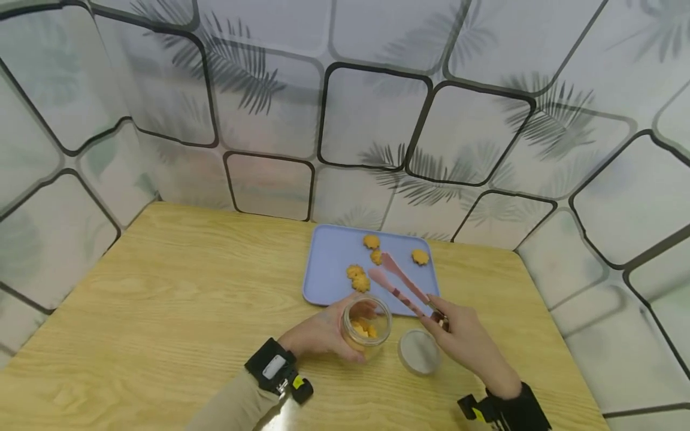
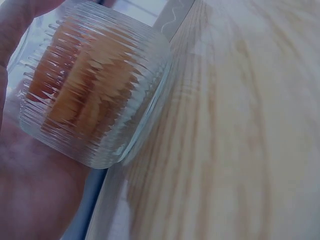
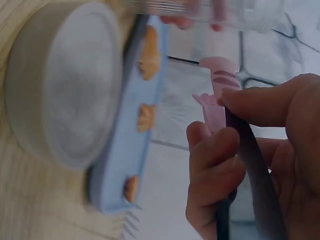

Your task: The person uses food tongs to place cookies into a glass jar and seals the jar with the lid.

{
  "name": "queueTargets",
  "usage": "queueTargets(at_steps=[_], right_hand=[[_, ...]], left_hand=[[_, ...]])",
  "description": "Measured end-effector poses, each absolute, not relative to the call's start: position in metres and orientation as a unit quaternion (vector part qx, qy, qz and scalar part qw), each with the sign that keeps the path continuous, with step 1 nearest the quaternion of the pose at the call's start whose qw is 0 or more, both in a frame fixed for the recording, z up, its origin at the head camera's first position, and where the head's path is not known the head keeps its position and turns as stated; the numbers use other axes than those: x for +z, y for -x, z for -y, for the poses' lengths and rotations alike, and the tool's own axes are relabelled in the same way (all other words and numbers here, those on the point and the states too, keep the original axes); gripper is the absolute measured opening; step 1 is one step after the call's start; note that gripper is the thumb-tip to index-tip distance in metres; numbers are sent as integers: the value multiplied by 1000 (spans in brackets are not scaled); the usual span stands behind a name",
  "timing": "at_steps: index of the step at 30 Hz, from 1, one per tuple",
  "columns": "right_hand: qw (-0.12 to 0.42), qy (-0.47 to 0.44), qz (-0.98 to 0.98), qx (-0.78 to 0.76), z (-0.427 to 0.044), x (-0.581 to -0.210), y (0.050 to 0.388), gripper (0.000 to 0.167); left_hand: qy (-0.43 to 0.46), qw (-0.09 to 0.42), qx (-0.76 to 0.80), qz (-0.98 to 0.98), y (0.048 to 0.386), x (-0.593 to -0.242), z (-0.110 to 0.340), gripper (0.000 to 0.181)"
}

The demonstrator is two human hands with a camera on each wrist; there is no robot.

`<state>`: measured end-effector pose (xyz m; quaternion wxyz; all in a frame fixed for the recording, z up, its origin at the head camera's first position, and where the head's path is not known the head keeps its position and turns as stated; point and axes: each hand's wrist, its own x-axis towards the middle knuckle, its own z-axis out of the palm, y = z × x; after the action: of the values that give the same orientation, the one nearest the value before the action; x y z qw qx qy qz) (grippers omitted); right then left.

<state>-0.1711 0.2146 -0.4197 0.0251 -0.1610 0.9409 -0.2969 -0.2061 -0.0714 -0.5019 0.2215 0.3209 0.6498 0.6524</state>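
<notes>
A clear glass jar [image 1: 369,342] with orange-brown, scallop-edged cookies [image 1: 363,327] inside is gripped by my left hand [image 1: 322,332], fingers wrapped around its side. In the left wrist view the ribbed glass [image 2: 145,95] shows several cookies stacked within, and the jar looks tilted. Pink tongs [image 1: 406,279] are held in my right hand [image 1: 469,338], thumb and fingers around the handle. Their two arms stand apart over the blue tray [image 1: 331,257], with no cookie between them. Several cookies [image 1: 361,283] lie on that tray.
A round, pale lid [image 1: 419,352] lies on the wooden table [image 1: 215,269] between the jar and my right hand. Behind the tray, a patterned curtain-like wall [image 1: 372,120] encloses the back and sides of the table.
</notes>
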Motion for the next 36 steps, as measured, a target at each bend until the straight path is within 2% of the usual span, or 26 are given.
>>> queueTargets(at_steps=[2, 7, 12, 17, 23, 30, 36], right_hand=[[41, 166, -945, -277, -207, -429, 181, 46], [49, 183, -950, -249, -189, -444, 193, 19], [59, 177, -955, -232, -180, -445, 194, 20], [16, 207, -958, -199, -179, -445, 192, 4], [-36, 209, -956, -203, -183, -446, 189, 16], [-20, 180, -947, -266, -192, -430, 179, 30], [-72, 190, -920, -335, -209, -409, 150, 19]], left_hand=[[-322, 220, 651, -651, 206, -502, 71, 92], [-315, 225, 648, -656, 206, -501, 71, 92], [-311, 228, 653, -651, 206, -500, 71, 93], [-320, 225, 657, -645, 206, -501, 71, 93], [-324, 218, 660, -642, 207, -501, 72, 92], [-321, 217, 664, -639, 209, -500, 73, 92], [-335, 217, 663, -633, 208, -500, 71, 92]])
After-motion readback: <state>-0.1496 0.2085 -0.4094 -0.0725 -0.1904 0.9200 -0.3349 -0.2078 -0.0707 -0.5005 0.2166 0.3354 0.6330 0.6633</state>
